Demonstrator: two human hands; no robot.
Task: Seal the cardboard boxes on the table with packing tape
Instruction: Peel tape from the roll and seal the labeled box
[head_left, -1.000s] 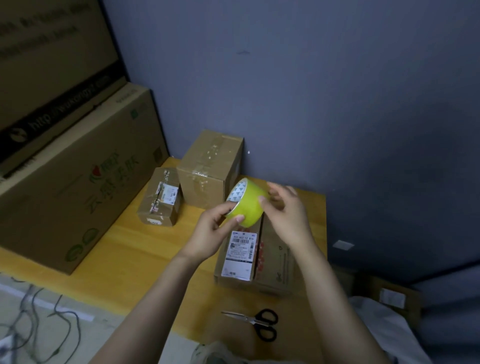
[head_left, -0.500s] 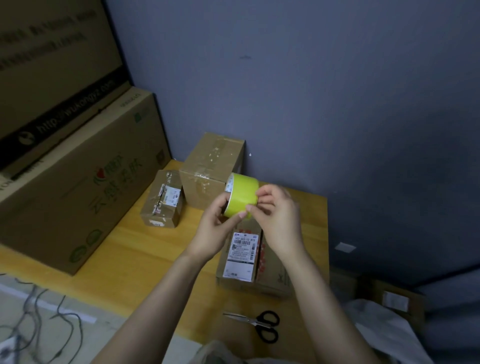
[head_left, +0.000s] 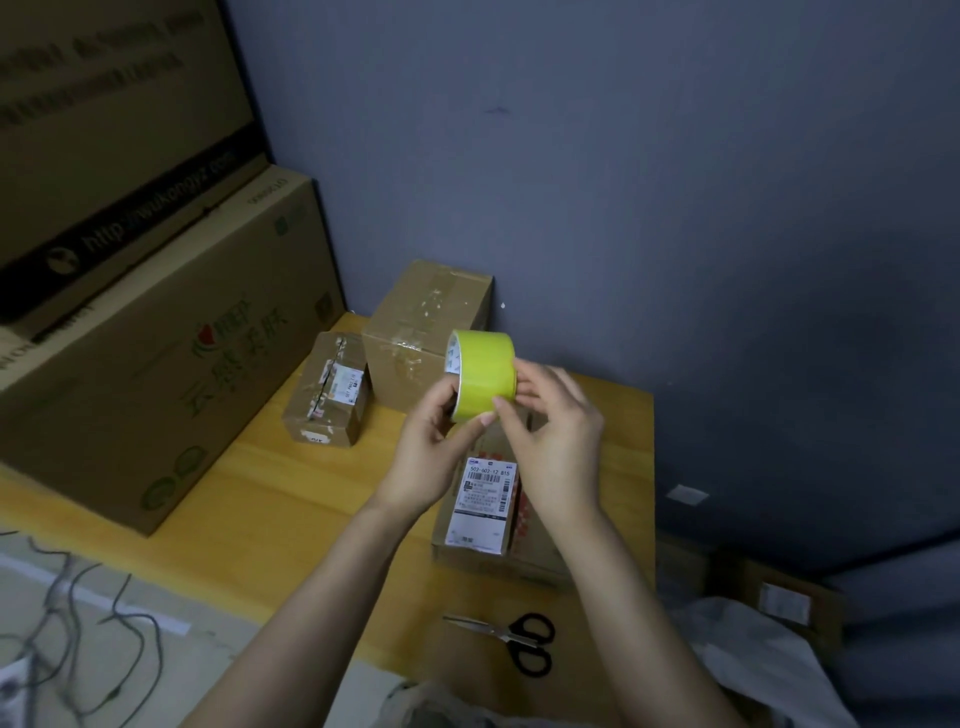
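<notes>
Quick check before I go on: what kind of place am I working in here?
Probably a home or small-office packing corner, not a warehouse: a small wooden table pushed against a plain wall, big printed cartons stacked beside it, and labelled parcels with scissors at hand.

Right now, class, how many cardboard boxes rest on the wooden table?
4: large printed box at left, small labelled box, taller taped box at the back, flat labelled box under the hands. Others may be hidden.

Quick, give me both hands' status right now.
Left hand: closed on the yellow tape roll, gripping its lower left edge.
Right hand: fingertips on the roll's outer face, closed against it.
</notes>
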